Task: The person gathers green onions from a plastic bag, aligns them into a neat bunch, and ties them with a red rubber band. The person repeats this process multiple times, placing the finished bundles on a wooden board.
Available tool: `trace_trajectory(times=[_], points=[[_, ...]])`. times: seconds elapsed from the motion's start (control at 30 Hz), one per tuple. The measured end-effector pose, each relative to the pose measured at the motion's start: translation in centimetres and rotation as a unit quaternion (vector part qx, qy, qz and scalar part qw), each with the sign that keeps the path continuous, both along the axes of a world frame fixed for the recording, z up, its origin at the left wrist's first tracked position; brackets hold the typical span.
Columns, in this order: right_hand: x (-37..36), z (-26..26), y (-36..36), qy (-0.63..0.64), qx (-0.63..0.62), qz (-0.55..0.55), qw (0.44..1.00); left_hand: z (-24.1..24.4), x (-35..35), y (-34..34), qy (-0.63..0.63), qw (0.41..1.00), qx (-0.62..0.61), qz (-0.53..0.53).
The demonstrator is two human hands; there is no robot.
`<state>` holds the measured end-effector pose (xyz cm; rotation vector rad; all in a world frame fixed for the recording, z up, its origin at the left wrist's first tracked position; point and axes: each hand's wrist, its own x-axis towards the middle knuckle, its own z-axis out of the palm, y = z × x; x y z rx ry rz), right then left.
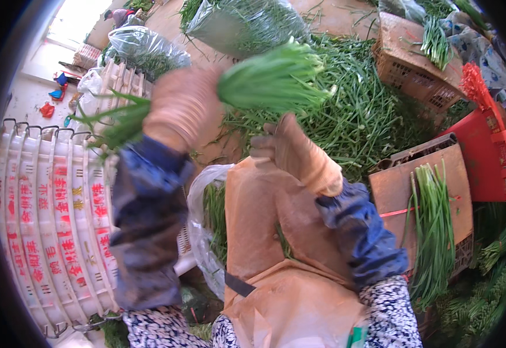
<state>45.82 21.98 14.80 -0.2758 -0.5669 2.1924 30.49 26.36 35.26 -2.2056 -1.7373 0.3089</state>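
Observation:
My left hand, gloved and blurred by motion, is closed around a bunch of green leafy stalks, likely garlic chives. The pale cut ends point right and the leaf tips trail out to the left. Below those ends is my gloved right hand, its fingers apart and holding nothing. A big heap of loose green stalks lies beyond my hands. On a board to the right rests another bunch of long green stalks, beside a red tie.
White plastic crates with red writing stand at left. Clear bags of greens lie beyond. A board-topped crate is at upper right, with a red bag below it. A person is far back at upper left.

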Motion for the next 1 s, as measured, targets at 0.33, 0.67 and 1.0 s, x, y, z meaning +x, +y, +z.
trace_trajectory(times=[0.33, 0.67, 1.0], points=[[5.3, 0.5, 2.7, 0.048, -0.081, -0.167, 0.981, -14.1, 9.8, -9.7, -0.146, 0.989, 0.004, -0.004], [13.2, 10.3, -3.1, -0.337, -0.025, 0.074, 0.938, -15.9, -0.6, -12.1, -0.943, 0.145, -0.301, 0.003], [0.1, 8.3, -11.1, -0.608, 0.253, 0.162, 0.735, -21.1, -8.5, -15.7, -0.976, 0.149, -0.157, 0.037]])
